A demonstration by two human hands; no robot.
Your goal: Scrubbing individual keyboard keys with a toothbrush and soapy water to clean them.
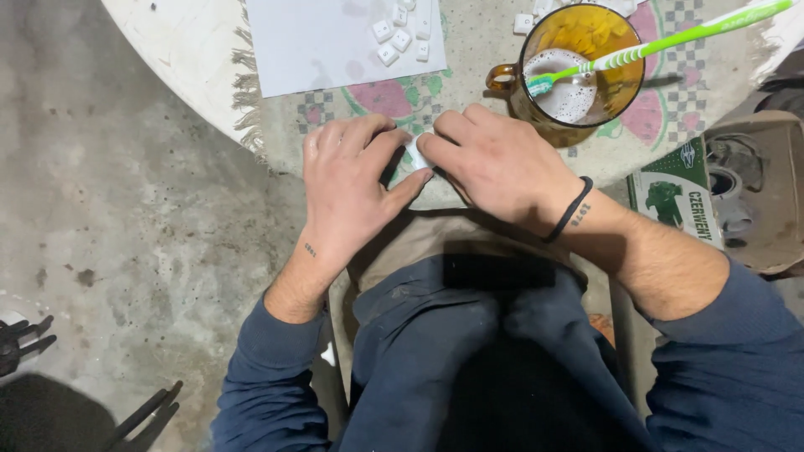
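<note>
My left hand (352,180) and my right hand (494,163) meet at the near edge of a round table (180,50). Between their fingertips they pinch a small white keycap (416,155), mostly hidden by the fingers. A black band circles my right wrist. Just beyond my right hand stands an amber glass mug (578,71) with foamy liquid, and a green and white toothbrush (662,42) rests across its rim with the bristles in the foam.
A white paper sheet (318,42) at the back carries several loose white keycaps (400,33). A fringed patterned cloth (385,96) covers the table. A green box (678,197) and a dark machine part (754,192) lie at the right. Concrete floor lies to the left.
</note>
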